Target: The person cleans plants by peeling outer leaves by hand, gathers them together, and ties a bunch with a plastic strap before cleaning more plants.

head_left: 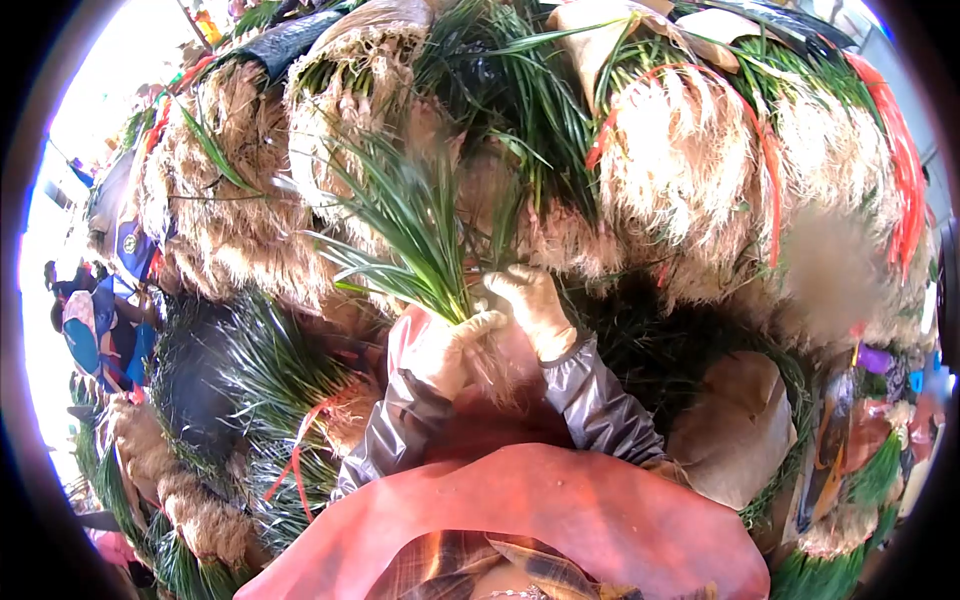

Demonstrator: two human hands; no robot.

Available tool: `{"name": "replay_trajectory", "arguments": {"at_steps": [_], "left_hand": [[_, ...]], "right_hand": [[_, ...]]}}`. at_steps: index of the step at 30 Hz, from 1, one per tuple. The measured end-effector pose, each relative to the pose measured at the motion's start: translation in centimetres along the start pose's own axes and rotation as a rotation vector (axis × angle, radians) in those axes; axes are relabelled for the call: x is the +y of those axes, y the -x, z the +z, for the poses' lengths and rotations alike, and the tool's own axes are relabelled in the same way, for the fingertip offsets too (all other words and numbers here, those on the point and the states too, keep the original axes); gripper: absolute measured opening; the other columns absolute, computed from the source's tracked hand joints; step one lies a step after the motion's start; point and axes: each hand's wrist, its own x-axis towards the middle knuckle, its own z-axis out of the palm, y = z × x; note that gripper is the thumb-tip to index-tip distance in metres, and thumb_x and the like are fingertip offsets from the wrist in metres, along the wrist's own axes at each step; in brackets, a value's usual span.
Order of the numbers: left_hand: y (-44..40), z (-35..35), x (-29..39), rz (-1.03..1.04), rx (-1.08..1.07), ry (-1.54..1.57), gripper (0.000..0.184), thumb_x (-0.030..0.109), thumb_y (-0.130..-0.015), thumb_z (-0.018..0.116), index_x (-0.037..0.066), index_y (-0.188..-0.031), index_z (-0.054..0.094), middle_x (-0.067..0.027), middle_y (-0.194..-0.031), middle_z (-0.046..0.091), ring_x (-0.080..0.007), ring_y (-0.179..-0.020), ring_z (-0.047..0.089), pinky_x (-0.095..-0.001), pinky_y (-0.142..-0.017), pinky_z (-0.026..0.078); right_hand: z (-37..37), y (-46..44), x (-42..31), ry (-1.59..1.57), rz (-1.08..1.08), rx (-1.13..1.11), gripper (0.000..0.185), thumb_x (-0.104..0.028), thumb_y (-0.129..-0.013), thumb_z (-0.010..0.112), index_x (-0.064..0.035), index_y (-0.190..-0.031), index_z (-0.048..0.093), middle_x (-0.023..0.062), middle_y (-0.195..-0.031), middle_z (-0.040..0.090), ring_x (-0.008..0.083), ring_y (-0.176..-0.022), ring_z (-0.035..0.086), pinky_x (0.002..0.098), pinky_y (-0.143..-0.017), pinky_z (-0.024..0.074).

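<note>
My left hand [447, 352], in a pale glove, is closed round the base of a bunch of long-leaved green plants [420, 245]. The leaves fan up and to the left, and the thin roots [490, 370] hang below the fist in front of my red apron [520, 490]. My right hand [535, 305], also gloved, is beside the bunch on its right. Its fingers are curled together near the stems, and what they grip, if anything, is hidden.
Large bundles of similar plants are stacked ahead, their pale roots [680, 160] facing me. A tied bundle [280, 370] lies at the left. Brown sheet material [735, 430] is at the right, near a red plastic strip [905, 170] higher up. More bundles [205, 515] lie lower left.
</note>
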Motion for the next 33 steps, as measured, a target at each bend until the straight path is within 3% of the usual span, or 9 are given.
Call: {"name": "replay_trajectory", "arguments": {"at_steps": [3, 6, 12, 16, 20, 21, 25, 29, 33], "left_hand": [[-0.2, -1.3, -1.0, -0.054, -0.096, 0.211, 0.01, -0.002, -0.083, 0.064, -0.002, -0.092, 0.059, -0.0121, -0.079, 0.065, -0.0207, -0.064, 0.063, -0.0315, -0.06, 0.053], [1.8, 1.2, 1.4, -0.097, -0.089, 0.481, 0.025, -0.004, -0.083, 0.058, -0.001, -0.108, 0.054, -0.0123, -0.085, 0.063, -0.0213, -0.068, 0.063, -0.0329, -0.061, 0.055], [0.3, -0.4, -2.1, -0.293, -0.23, 0.757, 0.029, 0.008, -0.091, 0.057, -0.004, -0.117, 0.054, -0.013, -0.092, 0.066, -0.0215, -0.072, 0.064, -0.0319, -0.066, 0.055], [0.5, 0.5, -0.4, -0.213, -0.05, 0.368, 0.027, 0.006, -0.09, 0.056, -0.006, -0.114, 0.057, -0.0122, -0.085, 0.069, -0.0197, -0.064, 0.065, -0.0296, -0.059, 0.055], [1.4, 2.0, 1.0, -0.098, 0.059, 0.235, 0.022, 0.001, -0.084, 0.061, -0.003, -0.105, 0.055, -0.0127, -0.076, 0.065, -0.0209, -0.059, 0.063, -0.0284, -0.054, 0.052], [1.8, 2.2, 1.3, -0.079, 0.017, 0.291, 0.024, 0.001, -0.084, 0.06, -0.003, -0.106, 0.055, -0.012, -0.075, 0.064, -0.0205, -0.058, 0.062, -0.0286, -0.053, 0.052], [2.7, 0.9, 1.1, -0.067, -0.109, 0.443, 0.016, 0.008, -0.086, 0.06, 0.002, -0.099, 0.053, -0.0059, -0.07, 0.056, -0.0159, -0.051, 0.049, -0.0304, -0.049, 0.042], [1.1, -1.5, -1.3, -0.228, -0.348, 0.805, 0.011, 0.017, -0.093, 0.054, 0.006, -0.095, 0.054, -0.0017, -0.07, 0.049, -0.0141, -0.061, 0.046, -0.0309, -0.064, 0.041], [1.3, -1.0, -1.7, -0.259, -0.204, 0.855, 0.02, 0.003, -0.092, 0.052, -0.001, -0.111, 0.051, -0.009, -0.088, 0.059, -0.0158, -0.069, 0.056, -0.0313, -0.062, 0.05]], "right_hand": [[-0.7, -1.0, 1.3, -0.919, 0.697, 0.594, 0.02, -0.015, -0.093, 0.06, -0.0026, -0.107, 0.067, 0.0046, -0.076, 0.067, 0.0131, -0.056, 0.055, 0.0268, -0.051, 0.0458], [-5.5, -0.2, 3.0, -0.89, 0.874, -0.045, 0.035, -0.035, -0.098, 0.057, -0.0019, -0.105, 0.066, 0.0026, -0.071, 0.063, 0.0074, -0.056, 0.051, 0.0231, -0.047, 0.0393], [-3.3, -0.8, -4.4, -1.81, 0.829, -0.22, 0.029, -0.026, -0.097, 0.056, 0.0008, -0.107, 0.064, 0.0039, -0.08, 0.063, 0.0107, -0.066, 0.054, 0.0217, -0.064, 0.046], [-2.9, -2.2, -5.1, -1.392, 0.964, -0.077, 0.018, -0.01, -0.094, 0.057, 0.0043, -0.1, 0.067, 0.0086, -0.075, 0.067, 0.0133, -0.055, 0.059, 0.0281, -0.046, 0.0489], [-0.6, -0.5, -1.7, 0.105, 0.176, 0.09, 0.017, -0.017, -0.092, 0.061, -0.0046, -0.083, 0.069, 0.0044, -0.067, 0.066, 0.0162, -0.058, 0.06, 0.0285, -0.052, 0.0457], [0.0, 0.4, -0.9, 0.201, 0.299, 0.198, 0.023, -0.021, -0.093, 0.061, -0.0039, -0.078, 0.065, 0.0048, -0.06, 0.059, 0.0169, -0.053, 0.057, 0.0299, -0.048, 0.0413], [-4.0, -1.1, 2.8, -0.178, 0.802, 0.397, 0.029, -0.025, -0.097, 0.057, -0.0053, -0.076, 0.063, -0.0002, -0.061, 0.058, 0.0137, -0.051, 0.053, 0.0289, -0.048, 0.0438], [-3.9, -0.3, -1.7, -1.365, 0.632, -0.179, 0.047, -0.014, -0.097, 0.052, -0.0025, -0.142, 0.042, 0.0001, -0.074, 0.058, 0.0083, -0.06, 0.048, 0.021, -0.058, 0.0424], [-3.1, -1.0, -4.9, -1.577, 0.647, -0.291, 0.039, -0.014, -0.095, 0.056, 0.0013, -0.13, 0.052, -0.0009, -0.077, 0.059, 0.0064, -0.06, 0.048, 0.0202, -0.058, 0.0422]]}}
